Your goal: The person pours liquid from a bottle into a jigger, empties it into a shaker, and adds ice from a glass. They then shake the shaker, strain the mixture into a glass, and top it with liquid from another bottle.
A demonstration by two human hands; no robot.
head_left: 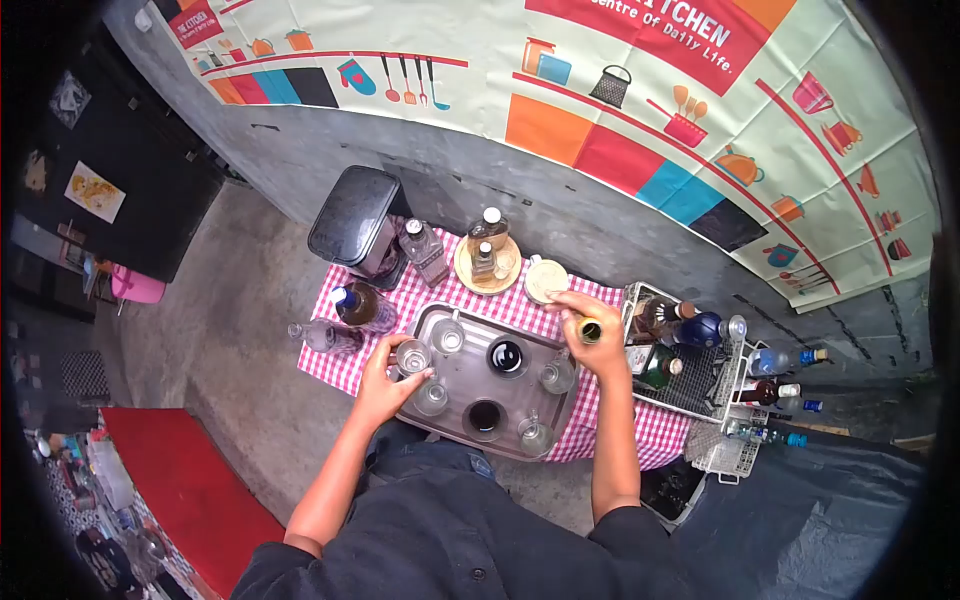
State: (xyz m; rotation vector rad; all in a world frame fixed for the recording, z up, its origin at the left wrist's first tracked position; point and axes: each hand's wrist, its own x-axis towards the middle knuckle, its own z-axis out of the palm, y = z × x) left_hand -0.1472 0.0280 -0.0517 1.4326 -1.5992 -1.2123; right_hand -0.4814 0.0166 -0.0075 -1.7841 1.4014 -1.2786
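Glass is being gripped by the left hand [385,378]: a clear cup [412,356] is being held over the left edge of the brown tray [470,374], with fingers and thumb closed about its sides. By the right hand [604,352], also closed, a small yellow-rimmed container [590,331] is being gripped near the tray's far right corner, close to a pale round vessel [546,278]; whether that vessel is being touched is not being shown clearly. Two dark-filled glasses [507,355] are being carried on the tray among clear glass mugs [447,338], and the tray itself is being supported by the cloth-covered bench [655,432]. For good handling, the cup seems best served by being held upright and clear of the mugs just beside it, since a knock is being risked there. A light, even hold is probably being called for on its smooth sides, with the container being held level.
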